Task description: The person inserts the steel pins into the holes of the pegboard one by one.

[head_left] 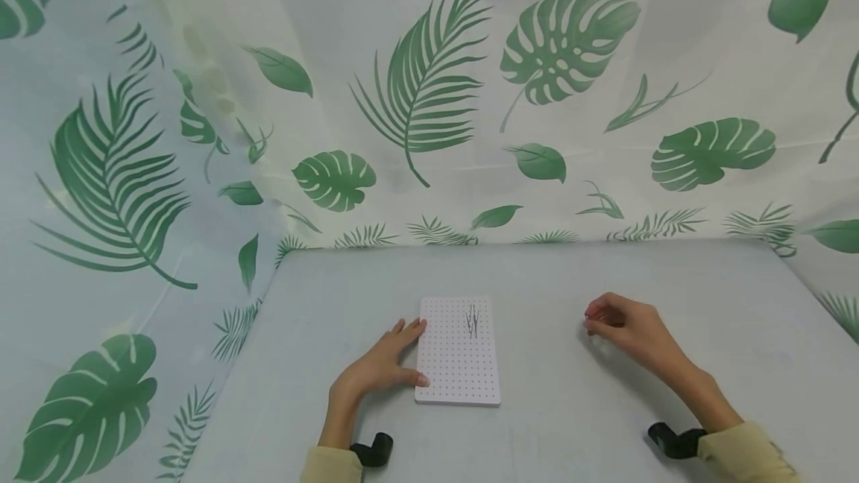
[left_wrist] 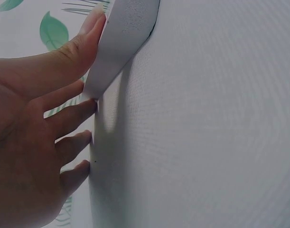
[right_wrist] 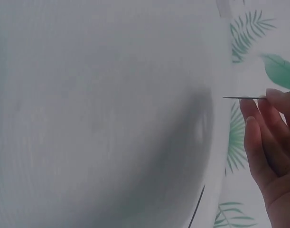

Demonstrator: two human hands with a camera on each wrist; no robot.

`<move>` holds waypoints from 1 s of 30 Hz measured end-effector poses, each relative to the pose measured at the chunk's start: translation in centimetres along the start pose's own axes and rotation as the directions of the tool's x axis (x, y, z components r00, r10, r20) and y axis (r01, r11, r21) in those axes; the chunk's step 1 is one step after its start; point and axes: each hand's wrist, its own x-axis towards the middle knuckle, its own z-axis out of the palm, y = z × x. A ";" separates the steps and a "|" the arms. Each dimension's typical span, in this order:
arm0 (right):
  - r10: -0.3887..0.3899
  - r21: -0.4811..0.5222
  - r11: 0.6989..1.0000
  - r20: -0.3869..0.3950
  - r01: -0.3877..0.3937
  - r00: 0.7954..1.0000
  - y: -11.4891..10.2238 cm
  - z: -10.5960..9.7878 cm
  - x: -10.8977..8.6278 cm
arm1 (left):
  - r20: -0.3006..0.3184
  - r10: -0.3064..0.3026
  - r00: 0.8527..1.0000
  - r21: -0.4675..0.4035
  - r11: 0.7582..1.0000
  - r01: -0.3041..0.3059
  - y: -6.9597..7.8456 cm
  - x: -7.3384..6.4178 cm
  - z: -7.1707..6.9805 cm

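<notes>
A white board point(head_left: 456, 371) with a grid of small holes lies on the table. Several thin dark needles point(head_left: 473, 321) show at its upper right. My left hand point(head_left: 379, 364) rests along the board's left side with fingers spread, the thumb near the lower corner and a fingertip higher up the edge. Off to the right, clear of the board, my right hand point(head_left: 631, 326) holds its thumb and fingertips together. In the right wrist view these fingertips pinch a thin dark needle point(right_wrist: 242, 98), its pointed end sticking out past them.
The pale table point(head_left: 537, 438) extends around the board. A curtain point(head_left: 463, 118) printed with green leaves hangs behind it and at the sides. Low in the right wrist view runs a thin dark line point(right_wrist: 197, 205). Black wrist mounts point(head_left: 381, 449) sit at both wrists.
</notes>
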 end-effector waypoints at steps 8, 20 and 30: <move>-0.034 0.034 0.999 0.010 0.034 0.999 -1.5 1.7 0.5 | 0.002 -0.003 1.000 -0.004 1.000 0.003 0.0 0.1 -0.1; -0.101 0.073 0.992 0.024 0.099 0.995 -2.8 4.4 1.3 | -0.002 -0.001 1.000 -0.013 1.000 0.001 0.2 0.0 -0.1; -0.134 0.147 0.981 0.034 0.127 0.990 -4.1 6.4 2.2 | -0.006 -0.006 1.000 0.001 1.000 0.006 0.1 0.0 -0.1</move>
